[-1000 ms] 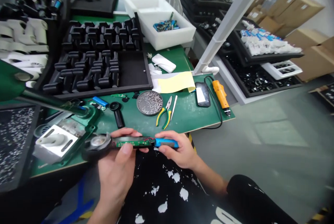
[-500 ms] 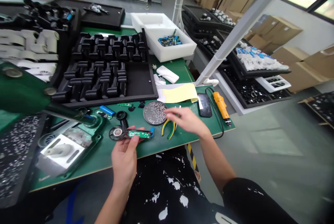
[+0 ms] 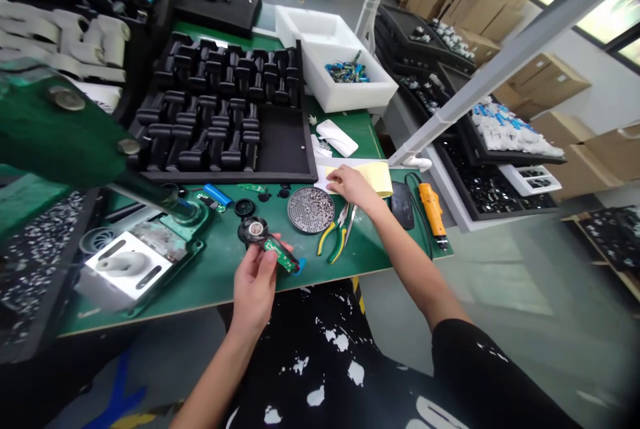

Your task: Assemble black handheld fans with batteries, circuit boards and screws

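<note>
My left hand (image 3: 256, 285) grips a black device housing (image 3: 245, 230) with a round head, near the table's front edge. A green circuit board (image 3: 281, 253) lies exposed in its handle, and a blue piece (image 3: 300, 265) sticks out at the lower end. My right hand (image 3: 353, 185) is over the white and yellow paper, just beyond a round perforated tray (image 3: 306, 214) of small metal pieces. Its fingers are bent together; anything between them is too small to make out. Pliers (image 3: 334, 242) with yellow-green handles lie below my right forearm.
A green bench press (image 3: 150, 242) stands at left. Behind are a black tray (image 3: 285, 149) of black housings and a white foam box (image 3: 350, 92). To the right lie a phone (image 3: 402, 205) and an orange electric screwdriver (image 3: 433, 215). A blue battery (image 3: 217, 195) rests behind my left hand.
My right hand has gone from the round tray's edge up over the paper. The held housing has tilted, its blue end lower. The whole view has shifted slightly.
</note>
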Demonstrator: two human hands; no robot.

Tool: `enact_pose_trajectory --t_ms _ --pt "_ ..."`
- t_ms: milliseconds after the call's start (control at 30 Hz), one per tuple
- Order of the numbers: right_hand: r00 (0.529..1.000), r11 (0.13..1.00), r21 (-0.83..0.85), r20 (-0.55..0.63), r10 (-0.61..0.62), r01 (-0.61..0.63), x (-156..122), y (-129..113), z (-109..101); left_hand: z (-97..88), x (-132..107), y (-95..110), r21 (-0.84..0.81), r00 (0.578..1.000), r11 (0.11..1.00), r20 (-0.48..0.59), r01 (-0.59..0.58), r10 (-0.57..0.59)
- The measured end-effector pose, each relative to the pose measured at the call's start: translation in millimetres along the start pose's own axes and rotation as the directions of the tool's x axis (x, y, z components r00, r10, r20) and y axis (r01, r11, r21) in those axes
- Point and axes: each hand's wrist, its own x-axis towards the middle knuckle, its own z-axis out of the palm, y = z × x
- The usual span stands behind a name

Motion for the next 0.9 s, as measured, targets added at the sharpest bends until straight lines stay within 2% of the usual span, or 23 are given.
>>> enact_pose_trajectory --t_ms 233,500,667,733,800,833,900 --pt "0.995 0.998 0.024 0.089 0.055 -0.058 15 -2 -8 8.3 2 12 -0.097 0.998 0.995 0.054 -0.016 0.022" --pt "0.991 0.995 0.083 0.125 0.047 -0.057 -9 -12 -32 16.6 1 18 -0.078 0.995 0.996 0.078 -0.052 0.058" --pt "0.992 0.978 0.199 0.119 0.041 -0.065 -19 -10 -41 29.5 -2 25 -0.115 0.979 0.991 0.185 -0.065 0.085" --pt "0.997 0.968 0.242 0.043 0.061 -0.07 -29 -20 -45 34.3 -4 30 -0.145 0.975 0.989 0.215 -0.02 0.051" --pt "0.998 0.947 0.32 -0.054 0.021 -0.003 -47 -45 -52 37.4 -7 35 -0.175 0.969 0.982 0.244 0.075 -0.031" --pt "0.994 0.918 0.39 -0.1 -0.041 0.077 -60 -61 -56 38.4 -8 37 -0.184 0.963 0.976 0.261 0.119 -0.068" --pt "0.967 0.846 0.469 -0.092 -0.237 0.252 -86 -99 -64 39.9 -10 40 -0.186 0.95 0.968 0.294 0.17 -0.111"
